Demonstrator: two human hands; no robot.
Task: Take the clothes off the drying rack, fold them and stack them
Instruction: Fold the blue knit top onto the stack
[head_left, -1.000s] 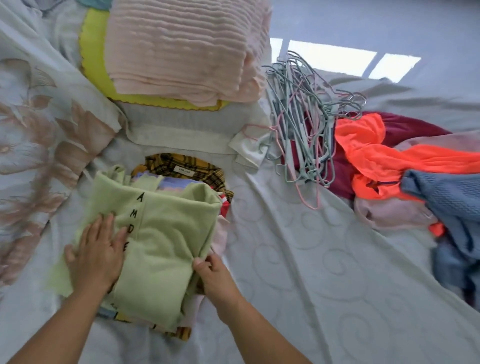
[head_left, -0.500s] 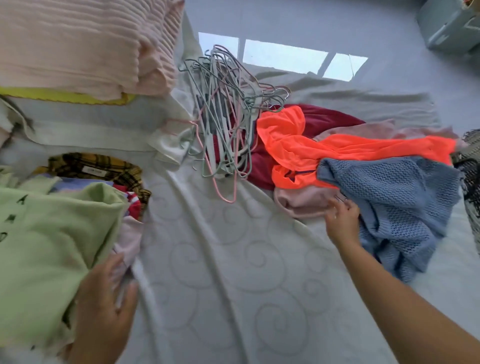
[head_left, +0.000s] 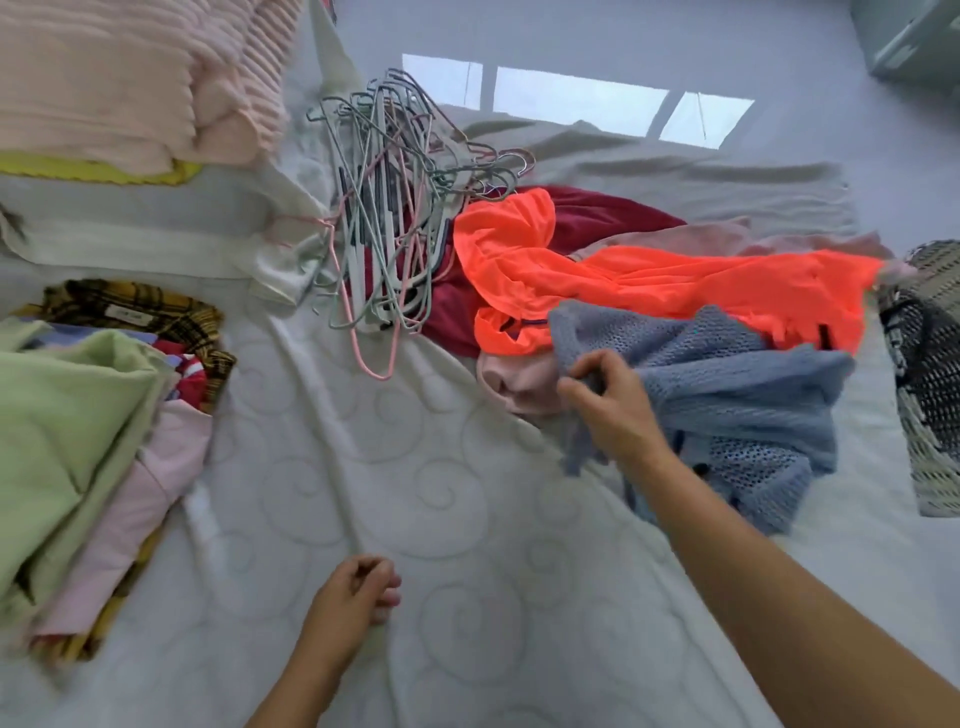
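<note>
In the head view, our right hand (head_left: 608, 405) pinches a fold at the near-left edge of the blue knit sweater (head_left: 737, 384), which lies crumpled on the bed sheet (head_left: 415, 493) at about 3 o'clock from the middle. It partly overlaps the orange garment (head_left: 649, 286) at its 12 o'clock. Our left hand (head_left: 356, 590) hangs loosely curled over the sheet at 6 o'clock, holding nothing.

We judge the open-mesh knit light, limp and stretchy, and likely to snag. It is better taken at the shoulders or hem than by one loose fold.

Its bulk runs roughly from 10 to 4 o'clock, but we cannot tell which end is the neck. The folded stack (head_left: 67, 415) sits at 9 o'clock and the hangers (head_left: 384, 234) at 12.
</note>
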